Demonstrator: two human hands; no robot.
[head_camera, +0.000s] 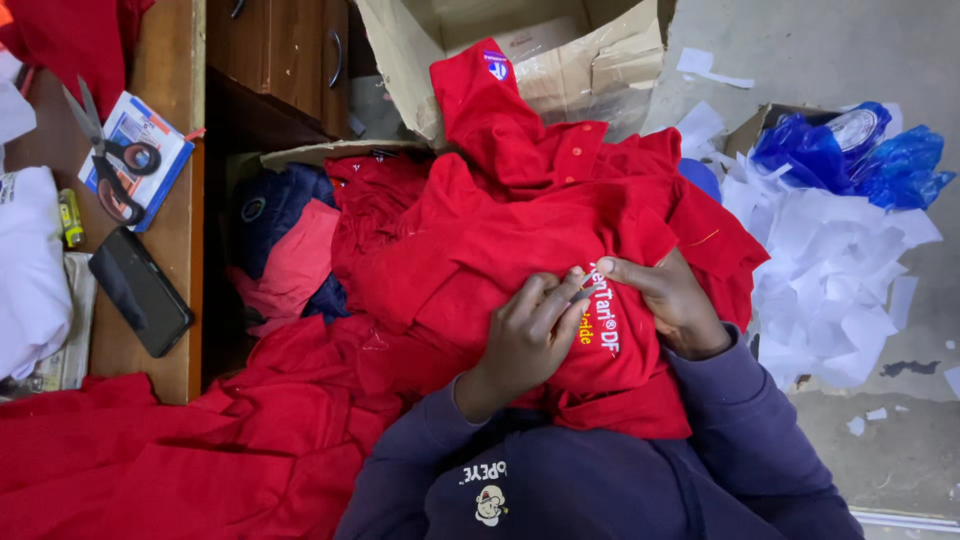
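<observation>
Wooden surface (170, 250) at far left carries scissors (105, 155) and a black phone (140, 290); a heap of red garments (200, 450) spreads beside it. Centre, on the lap: red polo shirt (500, 230), left hand (530, 335) pressing its embroidered patch with fingers curled, right hand (672, 300) pinching the fabric just beside. Far right: white paper scraps (830, 270) on the floor.

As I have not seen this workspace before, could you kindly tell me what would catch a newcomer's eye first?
First, the bright red collared fabric shirt heaped in the middle, pressed on its embroidered patch by the left hand and the right hand. To the right lies a pile of white paper scraps topped by crumpled blue plastic bags. On the brown wooden desk at left rest black-handled metal scissors and a flat black phone.
</observation>
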